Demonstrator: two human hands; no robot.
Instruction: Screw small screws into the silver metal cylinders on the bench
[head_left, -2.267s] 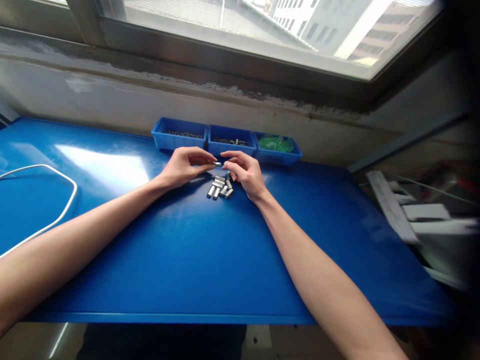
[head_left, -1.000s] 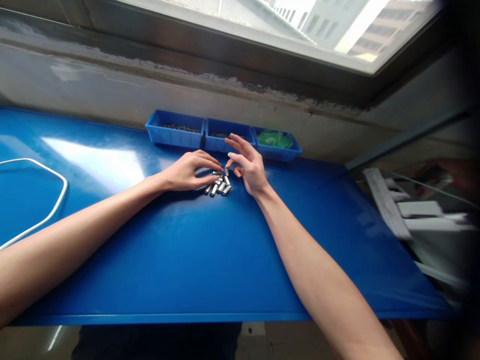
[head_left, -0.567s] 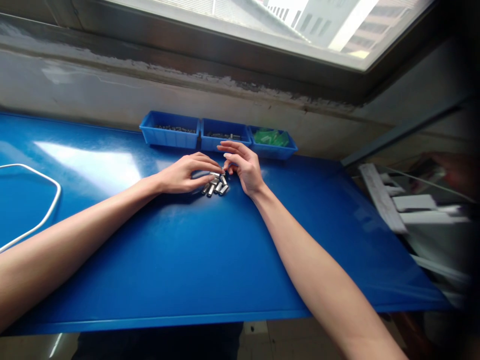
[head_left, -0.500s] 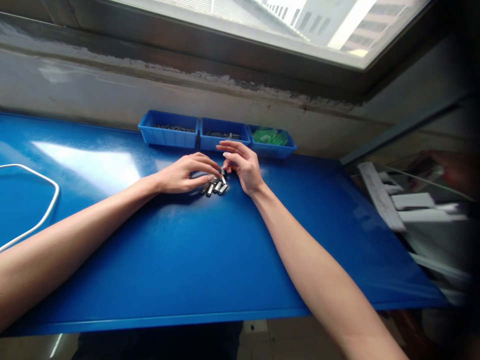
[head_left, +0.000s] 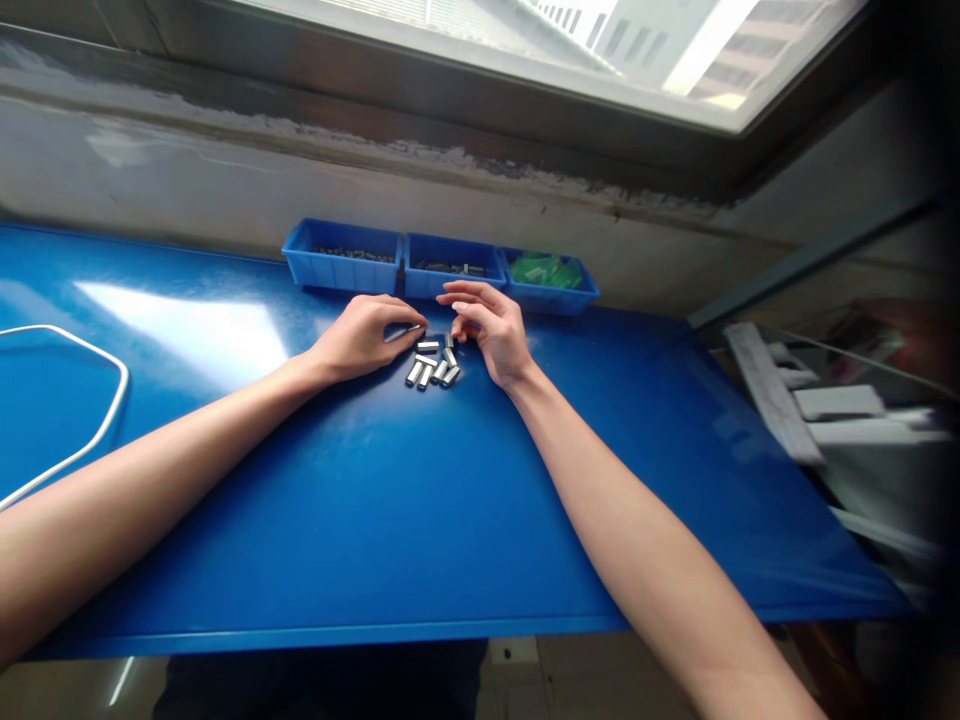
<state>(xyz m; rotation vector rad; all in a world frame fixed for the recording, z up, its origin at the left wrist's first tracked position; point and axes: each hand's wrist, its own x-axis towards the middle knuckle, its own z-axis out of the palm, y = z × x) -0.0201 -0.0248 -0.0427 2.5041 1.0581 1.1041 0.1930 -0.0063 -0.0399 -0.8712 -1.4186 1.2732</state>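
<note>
Several small silver, block-shaped metal pieces (head_left: 425, 375) with dark ends lie in a loose group on the blue table. At the upper left edge of this group is my left hand (head_left: 366, 338), thumb and fingertips pinched together. A dark bit of one such piece shows at its fingertips, mostly hidden. My right hand (head_left: 495, 335) hovers on the right side of the group with its fingers loosely curved and apart. Nothing shows in that hand; a metal piece (head_left: 450, 341) lies close to its lower fingertips.
Along the wall stand three blue bins: the left bin (head_left: 341, 272) and the middle bin (head_left: 454, 281) hold small metal parts, the right bin (head_left: 551, 298) green plastic bags. A white cable (head_left: 112, 410) lies at left. White objects (head_left: 840, 403) stand beyond the table's right edge.
My left hand has drawn back to the left off the metal pieces, its fingers closing into a pinch. More of the pieces show now. My right hand has stayed nearly in place.
</note>
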